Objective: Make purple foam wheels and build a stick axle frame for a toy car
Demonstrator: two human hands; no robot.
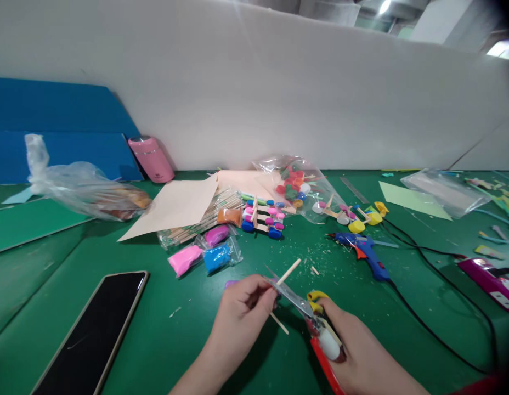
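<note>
My left hand (242, 312) pinches a thin wooden stick (288, 272) that points up and to the right over the green table (156, 334). My right hand (357, 351) grips scissors (298, 299) with red and yellow handles. The blades are closed around the stick near my left fingertips. A short cut piece of stick (315, 270) lies just beyond the blades among small wood crumbs.
A blue glue gun (363, 249) with black cable lies to the right. A black phone (94, 329) lies at the left. Clay packets (205, 255), a stick-and-cap model (265, 219), bags of caps (298, 186), paper (176, 206) and a pink bottle (151, 159) sit behind.
</note>
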